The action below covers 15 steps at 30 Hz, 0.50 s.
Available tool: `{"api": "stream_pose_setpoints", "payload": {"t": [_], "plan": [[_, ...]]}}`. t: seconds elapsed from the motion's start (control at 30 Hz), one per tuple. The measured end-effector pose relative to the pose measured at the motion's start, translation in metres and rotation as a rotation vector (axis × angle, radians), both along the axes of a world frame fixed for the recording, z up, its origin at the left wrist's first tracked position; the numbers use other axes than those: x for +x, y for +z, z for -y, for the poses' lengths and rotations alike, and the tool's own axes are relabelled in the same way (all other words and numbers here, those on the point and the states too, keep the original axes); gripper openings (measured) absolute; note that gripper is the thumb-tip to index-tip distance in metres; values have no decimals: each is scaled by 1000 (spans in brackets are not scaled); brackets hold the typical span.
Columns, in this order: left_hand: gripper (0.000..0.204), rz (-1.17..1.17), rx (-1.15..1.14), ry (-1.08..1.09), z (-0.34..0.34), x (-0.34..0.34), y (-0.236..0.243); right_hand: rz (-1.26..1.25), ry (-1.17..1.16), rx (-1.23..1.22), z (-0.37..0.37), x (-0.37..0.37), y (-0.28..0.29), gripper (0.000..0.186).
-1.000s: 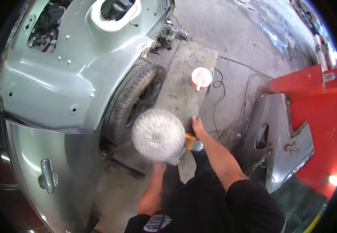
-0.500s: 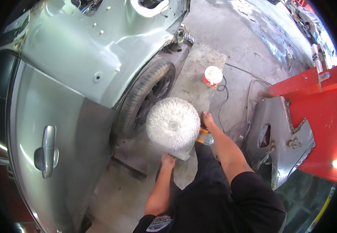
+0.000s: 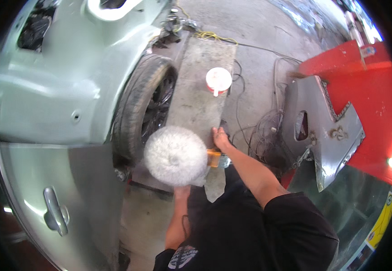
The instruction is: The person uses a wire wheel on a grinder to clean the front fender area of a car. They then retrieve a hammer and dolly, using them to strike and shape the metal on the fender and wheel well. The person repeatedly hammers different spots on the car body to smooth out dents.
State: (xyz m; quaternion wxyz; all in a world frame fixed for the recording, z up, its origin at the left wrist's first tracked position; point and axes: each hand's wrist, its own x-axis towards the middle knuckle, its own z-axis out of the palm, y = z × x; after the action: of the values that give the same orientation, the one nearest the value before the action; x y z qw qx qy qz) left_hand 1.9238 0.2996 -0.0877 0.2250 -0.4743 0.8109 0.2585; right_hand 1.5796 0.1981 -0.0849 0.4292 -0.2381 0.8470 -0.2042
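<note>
A power polisher with a round, white, fluffy pad (image 3: 174, 156) is held in front of my body, pad face upward. Its orange body (image 3: 213, 158) shows to the right of the pad, with a grey-blue part beyond. My right hand (image 3: 221, 137) is closed at the tool's far right side, thumb along the top; what its fingers wrap is partly hidden. My left hand (image 3: 182, 191) reaches in under the pad's near edge. The pad covers most of its fingers, which looked curled at the tool a moment earlier.
On the left stands a grey-green car body with a door (image 3: 83, 189) and an exposed wheel (image 3: 144, 97). A white-and-red tub (image 3: 218, 79) stands on a board (image 3: 196, 86). Cables (image 3: 266, 135) lie near a loose grey panel (image 3: 324, 128) leaning by a red panel (image 3: 367, 104).
My view has shifted, so the car, tub and panels sit further left or higher. The polisher has come a little nearer to my body, away from the tub. Both hands stay with it.
</note>
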Motion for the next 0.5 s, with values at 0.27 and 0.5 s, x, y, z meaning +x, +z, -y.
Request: {"api": "stream_pose_setpoints", "payload": {"t": [0.27,0.5], "plan": [[58,1693,-1776,-2742,0,-22,24,292,420,41,-22,-34,30,70],[51,1167,-2450,-3568,-33,-96,80,435,860,-23,-80,-129,93,81]]}}
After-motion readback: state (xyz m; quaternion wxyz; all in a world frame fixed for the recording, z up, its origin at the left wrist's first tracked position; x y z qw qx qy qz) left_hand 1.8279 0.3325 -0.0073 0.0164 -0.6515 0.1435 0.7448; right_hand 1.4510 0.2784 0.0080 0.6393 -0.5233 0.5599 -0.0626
